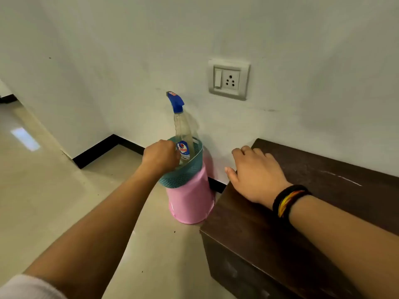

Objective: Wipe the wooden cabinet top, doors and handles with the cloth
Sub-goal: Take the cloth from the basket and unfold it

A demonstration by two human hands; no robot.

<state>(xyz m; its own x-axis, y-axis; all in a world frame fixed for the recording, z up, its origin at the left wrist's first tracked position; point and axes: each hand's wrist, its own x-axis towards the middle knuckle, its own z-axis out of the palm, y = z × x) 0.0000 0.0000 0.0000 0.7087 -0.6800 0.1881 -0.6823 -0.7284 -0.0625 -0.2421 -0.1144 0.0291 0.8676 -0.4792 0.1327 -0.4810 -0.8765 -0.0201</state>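
Observation:
The dark brown wooden cabinet (323, 212) stands against the wall at the right, with faint white streaks on its top. My right hand (257, 175) rests flat on the top's near-left corner, fingers spread and holding nothing. My left hand (160, 157) reaches into a teal mesh basket (185, 172) with its fingers curled and its fingertips hidden inside. It touches a clear spray bottle (183, 137) with a blue trigger head that leans in the basket. No cloth is in view.
The basket sits on an upturned pink bucket (190, 203) on the tiled floor (54, 190), just left of the cabinet. On the white wall above is a switch and socket plate (228, 78). Black skirting (97, 151) runs along the wall's foot.

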